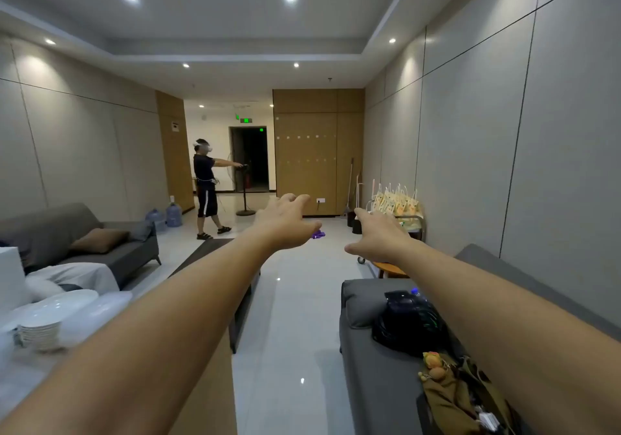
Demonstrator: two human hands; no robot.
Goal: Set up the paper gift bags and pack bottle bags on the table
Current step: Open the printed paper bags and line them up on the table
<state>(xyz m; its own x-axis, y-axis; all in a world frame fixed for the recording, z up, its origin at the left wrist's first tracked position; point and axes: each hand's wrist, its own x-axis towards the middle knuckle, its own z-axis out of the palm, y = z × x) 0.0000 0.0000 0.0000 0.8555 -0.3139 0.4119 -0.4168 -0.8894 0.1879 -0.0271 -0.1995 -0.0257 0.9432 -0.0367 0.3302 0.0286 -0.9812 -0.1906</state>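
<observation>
Head view: both hands, left (285,223) and right (378,238), outstretched, fingers relaxed, holding nothing.

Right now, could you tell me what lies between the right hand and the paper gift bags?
Nothing: in the head view the right hand is raised in open air, with the paper gift bags on a cart beyond its fingertips.

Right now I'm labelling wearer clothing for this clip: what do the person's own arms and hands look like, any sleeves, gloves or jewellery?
Both forearms are bare as far as the frame shows: no sleeve visible. The left hand and right hand wear no gloves, and no watch, band or ring shows on either.
</observation>
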